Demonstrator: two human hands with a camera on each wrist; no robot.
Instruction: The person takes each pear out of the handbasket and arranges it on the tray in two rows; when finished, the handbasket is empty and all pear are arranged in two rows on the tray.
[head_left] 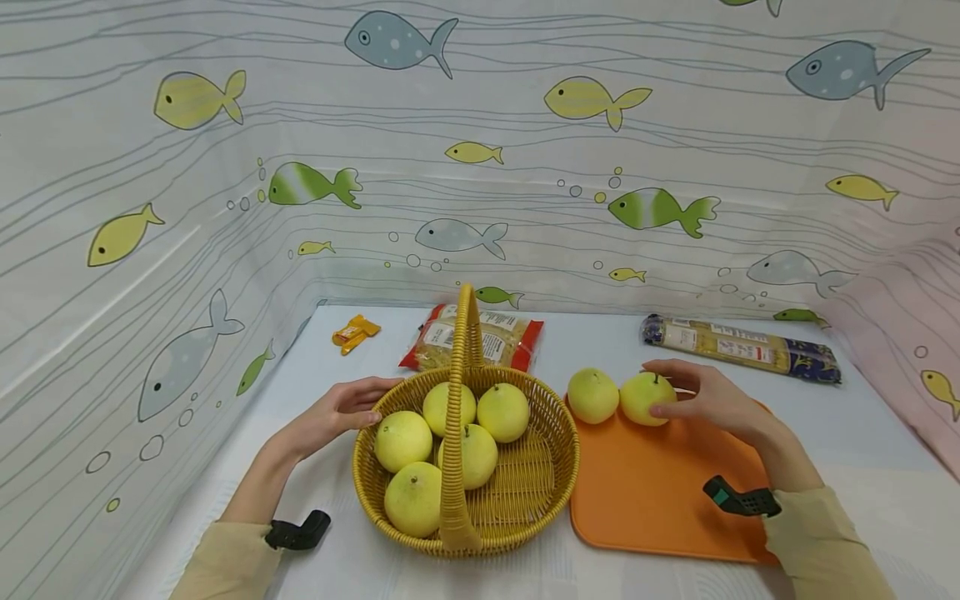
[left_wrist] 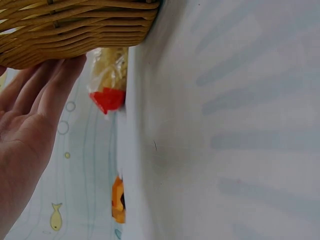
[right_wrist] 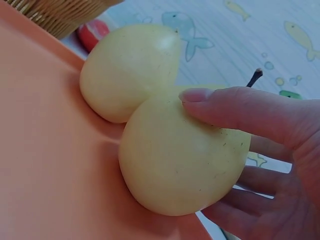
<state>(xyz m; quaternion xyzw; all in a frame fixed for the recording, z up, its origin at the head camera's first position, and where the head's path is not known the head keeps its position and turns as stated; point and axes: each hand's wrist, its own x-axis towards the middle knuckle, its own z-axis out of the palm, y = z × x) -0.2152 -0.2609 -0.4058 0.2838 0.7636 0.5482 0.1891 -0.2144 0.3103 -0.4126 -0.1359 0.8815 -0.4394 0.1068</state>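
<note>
A yellow-green pear point(head_left: 647, 398) on the orange tray point(head_left: 645, 500) is gripped by my right hand point(head_left: 708, 396). In the right wrist view my thumb lies across its top near the dark stem and my fingers reach behind it. A second pear point(right_wrist: 131, 72) touches it on the left. My left hand point(head_left: 339, 412) rests at the left rim of the wicker basket point(head_left: 566, 479), its straight fingers point(left_wrist: 60, 82) against the basket's outer side in the left wrist view. Several pears point(head_left: 402, 442) lie in the basket, mostly on its left; bare weave shows at the right.
The basket's tall arched handle point(head_left: 453, 450) stands up across its middle. Behind it lies a red-edged bag of noodles point(head_left: 495, 337). An orange-yellow packet point(head_left: 355, 333) is at the back left, and a long dark-ended package point(head_left: 742, 348) at the back right. Fish-patterned sheets wall the table in.
</note>
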